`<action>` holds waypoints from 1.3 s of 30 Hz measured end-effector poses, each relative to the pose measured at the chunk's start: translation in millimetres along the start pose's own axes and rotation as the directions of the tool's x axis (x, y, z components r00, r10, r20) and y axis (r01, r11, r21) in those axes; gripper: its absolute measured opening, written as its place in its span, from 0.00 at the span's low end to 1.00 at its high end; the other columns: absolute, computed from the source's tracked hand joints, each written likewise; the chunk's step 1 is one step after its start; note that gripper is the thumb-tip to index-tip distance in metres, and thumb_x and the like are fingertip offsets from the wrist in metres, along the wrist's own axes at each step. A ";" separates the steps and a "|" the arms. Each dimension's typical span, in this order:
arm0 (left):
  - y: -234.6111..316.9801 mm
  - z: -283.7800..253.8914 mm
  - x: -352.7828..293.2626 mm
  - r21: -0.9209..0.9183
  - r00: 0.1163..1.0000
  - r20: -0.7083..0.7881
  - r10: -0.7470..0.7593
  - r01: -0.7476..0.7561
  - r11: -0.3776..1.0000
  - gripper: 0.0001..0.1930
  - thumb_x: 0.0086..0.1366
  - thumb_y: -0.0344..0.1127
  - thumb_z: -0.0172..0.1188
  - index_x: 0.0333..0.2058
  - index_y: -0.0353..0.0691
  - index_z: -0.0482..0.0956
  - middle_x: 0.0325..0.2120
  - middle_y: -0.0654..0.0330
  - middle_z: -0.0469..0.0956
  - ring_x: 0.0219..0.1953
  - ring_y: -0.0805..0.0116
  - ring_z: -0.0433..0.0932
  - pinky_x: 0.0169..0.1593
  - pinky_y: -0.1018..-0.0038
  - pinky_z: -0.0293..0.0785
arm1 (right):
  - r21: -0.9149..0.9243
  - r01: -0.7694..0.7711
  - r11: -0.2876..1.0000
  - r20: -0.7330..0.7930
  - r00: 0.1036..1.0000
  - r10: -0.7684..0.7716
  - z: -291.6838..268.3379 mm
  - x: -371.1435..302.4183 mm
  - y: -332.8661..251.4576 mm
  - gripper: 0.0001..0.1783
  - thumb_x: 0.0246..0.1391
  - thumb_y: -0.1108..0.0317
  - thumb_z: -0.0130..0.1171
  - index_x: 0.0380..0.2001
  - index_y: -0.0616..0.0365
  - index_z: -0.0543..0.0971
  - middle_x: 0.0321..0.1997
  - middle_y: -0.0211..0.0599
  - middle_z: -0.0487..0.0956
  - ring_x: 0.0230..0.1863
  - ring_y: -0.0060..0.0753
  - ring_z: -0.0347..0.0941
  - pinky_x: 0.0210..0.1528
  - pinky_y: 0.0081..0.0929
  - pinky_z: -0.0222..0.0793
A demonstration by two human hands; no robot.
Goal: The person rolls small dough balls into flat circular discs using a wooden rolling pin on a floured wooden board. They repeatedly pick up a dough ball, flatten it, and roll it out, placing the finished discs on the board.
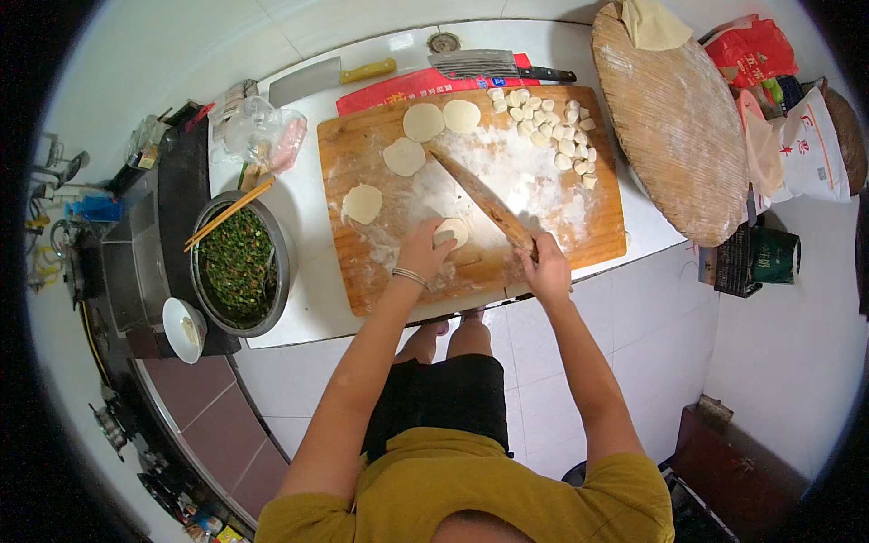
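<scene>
One small, round white bowl (179, 338) sits on our far left, just beside a big, round grey metal bowl (282, 271) full of chopped green food (237, 262). Two thin, tan wooden chopsticks (229, 214) lie across the metal bowl's rim. Next comes a crumpled, see-through plastic bag (256, 129), and behind it, to the right, a wide, shiny cleaver with a yellow handle (367, 71). Then we see our big, brown wooden board (339, 271) on the white table (308, 290). Four flat, round, pale dough circles (363, 205) lie on its left side. Our hands are apart. Our left hand (424, 251) has its fingers on the edge of a small, round, white piece of dough (456, 232), near the board's front; we can't tell if they pinch it. Our right hand (545, 268) is wrapped around the near end of a long, brown wooden rolling pin (484, 201), which slants just right of that dough. White flour (520, 181) covers the board's middle. Many small, pale dough lumps (566, 147) sit at its back right. Farthest right, a large, round, tan tray (670, 136) leans over the table's edge, near a shiny red bag (751, 54).
</scene>
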State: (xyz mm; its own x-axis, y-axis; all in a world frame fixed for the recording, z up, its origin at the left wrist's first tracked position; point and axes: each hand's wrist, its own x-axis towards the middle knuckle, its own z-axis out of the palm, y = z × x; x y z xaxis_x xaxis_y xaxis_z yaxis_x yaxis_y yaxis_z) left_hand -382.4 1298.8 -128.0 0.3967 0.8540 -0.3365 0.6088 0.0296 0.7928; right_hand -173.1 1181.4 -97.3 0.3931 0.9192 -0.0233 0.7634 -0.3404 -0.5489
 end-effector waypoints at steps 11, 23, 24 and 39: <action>-33.4 -28.9 -27.1 0.679 0.960 -0.094 0.262 -0.131 0.722 0.37 0.58 0.45 0.57 0.63 0.36 0.57 0.64 0.46 0.55 0.67 0.46 0.50 0.67 0.52 0.48 | -0.191 0.575 0.796 0.325 0.802 -0.501 29.7 81.8 -24.9 0.33 0.48 0.54 0.62 0.58 0.48 0.68 0.65 0.39 0.63 0.64 0.44 0.60 0.63 0.47 0.57; -32.4 -42.0 8.3 0.642 0.900 -0.258 0.353 -0.113 0.758 0.39 0.59 0.49 0.55 0.64 0.36 0.55 0.64 0.46 0.56 0.67 0.45 0.50 0.69 0.52 0.43 | -0.458 0.432 0.777 0.180 0.901 -0.394 53.3 94.5 -35.9 0.37 0.58 0.43 0.43 0.69 0.38 0.52 0.75 0.39 0.44 0.73 0.55 0.40 0.66 0.72 0.31; -29.1 -42.2 10.0 0.636 0.897 -0.266 0.354 -0.112 0.764 0.39 0.59 0.49 0.55 0.64 0.36 0.55 0.64 0.46 0.56 0.67 0.45 0.50 0.69 0.52 0.43 | -0.458 0.417 0.785 0.152 0.907 -0.393 54.2 101.8 -34.5 0.37 0.59 0.44 0.43 0.69 0.38 0.52 0.75 0.39 0.44 0.73 0.55 0.40 0.66 0.72 0.31; -32.0 -48.3 -6.5 0.645 0.920 -0.220 0.324 -0.113 0.756 0.38 0.61 0.48 0.55 0.65 0.37 0.53 0.66 0.46 0.52 0.67 0.43 0.49 0.68 0.51 0.43 | -0.439 0.378 0.815 0.186 0.926 -0.329 54.3 101.6 -32.9 0.35 0.61 0.45 0.43 0.70 0.33 0.50 0.76 0.40 0.41 0.74 0.53 0.37 0.68 0.68 0.27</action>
State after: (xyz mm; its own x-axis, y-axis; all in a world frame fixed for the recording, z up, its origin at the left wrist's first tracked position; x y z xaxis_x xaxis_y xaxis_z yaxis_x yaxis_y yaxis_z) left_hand -437.6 1317.3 -126.6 0.4117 0.9094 0.0592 0.8587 -0.4089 0.3091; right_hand -186.1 1296.7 -126.9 0.0172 0.9998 0.0039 0.9959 -0.0167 -0.0891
